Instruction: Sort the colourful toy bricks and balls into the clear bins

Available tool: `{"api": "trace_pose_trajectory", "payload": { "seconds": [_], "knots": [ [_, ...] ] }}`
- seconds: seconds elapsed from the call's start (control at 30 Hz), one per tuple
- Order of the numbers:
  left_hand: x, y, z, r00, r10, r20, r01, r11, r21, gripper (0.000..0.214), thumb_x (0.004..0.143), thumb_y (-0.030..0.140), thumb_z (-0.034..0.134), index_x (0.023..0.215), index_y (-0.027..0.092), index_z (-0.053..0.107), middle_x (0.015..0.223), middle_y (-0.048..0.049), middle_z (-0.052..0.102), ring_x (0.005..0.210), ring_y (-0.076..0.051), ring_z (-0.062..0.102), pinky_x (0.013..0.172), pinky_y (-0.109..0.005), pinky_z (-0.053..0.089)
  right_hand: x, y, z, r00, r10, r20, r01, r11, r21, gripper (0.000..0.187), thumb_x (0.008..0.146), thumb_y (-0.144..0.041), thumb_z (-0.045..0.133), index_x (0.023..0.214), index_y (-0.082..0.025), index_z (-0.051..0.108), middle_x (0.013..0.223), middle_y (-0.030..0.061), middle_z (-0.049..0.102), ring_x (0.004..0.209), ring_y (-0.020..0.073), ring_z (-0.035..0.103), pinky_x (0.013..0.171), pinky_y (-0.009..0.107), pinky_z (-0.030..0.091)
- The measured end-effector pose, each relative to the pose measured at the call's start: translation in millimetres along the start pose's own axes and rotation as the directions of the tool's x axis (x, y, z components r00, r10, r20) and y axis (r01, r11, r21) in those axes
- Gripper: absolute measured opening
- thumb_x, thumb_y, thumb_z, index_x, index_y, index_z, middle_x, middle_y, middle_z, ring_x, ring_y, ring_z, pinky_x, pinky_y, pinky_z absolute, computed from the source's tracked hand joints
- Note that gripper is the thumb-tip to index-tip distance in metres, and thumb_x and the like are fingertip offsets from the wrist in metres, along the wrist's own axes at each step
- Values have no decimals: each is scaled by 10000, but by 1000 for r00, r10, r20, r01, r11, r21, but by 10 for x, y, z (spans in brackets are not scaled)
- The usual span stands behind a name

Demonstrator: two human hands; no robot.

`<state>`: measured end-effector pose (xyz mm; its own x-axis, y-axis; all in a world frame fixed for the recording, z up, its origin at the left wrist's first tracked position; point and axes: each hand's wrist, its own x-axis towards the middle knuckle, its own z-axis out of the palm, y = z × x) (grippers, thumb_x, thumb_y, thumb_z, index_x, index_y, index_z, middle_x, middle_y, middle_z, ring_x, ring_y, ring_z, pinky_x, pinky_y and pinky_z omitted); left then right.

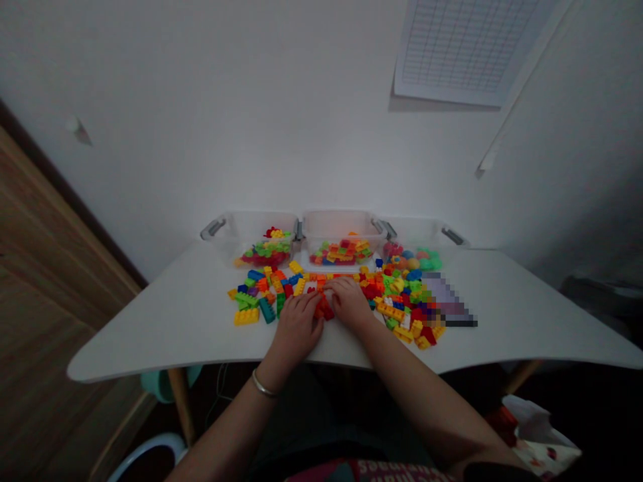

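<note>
Between my two hands, near the front middle of the white table, is a red toy building brick, partly covered by fingers. My left hand, with a bracelet at the wrist, closes on it from the left. From the right, my right hand bends its fingers over the same red piece; its fingertips are partly hidden. Loose colourful bricks surround both hands. A yellow brick and a dark teal brick lie to the left, and a long yellow brick lies to the right.
Behind the bricks, against the wall, stand a left clear bin, a middle clear bin and a right clear bin, all holding toy pieces. A pixelated dark-edged tablet-like thing lies at the right. The table's front edge curves near my forearms.
</note>
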<state>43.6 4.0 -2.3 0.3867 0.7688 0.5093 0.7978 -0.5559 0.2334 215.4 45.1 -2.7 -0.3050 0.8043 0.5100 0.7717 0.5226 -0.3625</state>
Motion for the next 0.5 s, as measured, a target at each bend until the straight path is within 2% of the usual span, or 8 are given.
{"api": "trace_pose_trajectory", "payload": {
  "seconds": [0.1,0.2,0.37,0.5],
  "knots": [
    [-1,-5,9,1000,-14,-7,14,1000,-1,405,827,209,516,1223,134,553,1255,-143,614,1157,-272,550,1038,-481,400,-16,-20,11,997,-67,48,64,996,59,420,804,-27,458,1115,-215,669,1127,50,683,1075,186,561,996,365,423],
    [-7,-1,12,1000,-26,-9,27,999,20,375,831,219,518,1196,152,572,1256,-129,617,1163,-281,547,1077,-529,345,-25,-8,26,994,-85,68,83,996,43,372,829,-59,490,1100,-222,687,1130,55,688,1065,188,565,973,369,429],
    [-7,12,8,998,-48,-52,52,995,86,305,829,242,542,1115,179,626,1241,-113,635,1156,-307,542,1092,-591,283,-23,8,-4,999,30,24,-27,991,-133,241,839,-160,579,1015,-241,721,1107,59,698,1051,239,551,942,405,419],
    [-7,13,9,997,-46,-56,52,994,96,272,847,267,537,1086,189,640,1239,-100,642,1164,-312,531,1087,-597,279,-31,2,-54,994,111,-5,-110,970,-216,206,839,-166,563,966,-213,717,1072,78,698,1041,260,538,913,401,413]
  ]
}}
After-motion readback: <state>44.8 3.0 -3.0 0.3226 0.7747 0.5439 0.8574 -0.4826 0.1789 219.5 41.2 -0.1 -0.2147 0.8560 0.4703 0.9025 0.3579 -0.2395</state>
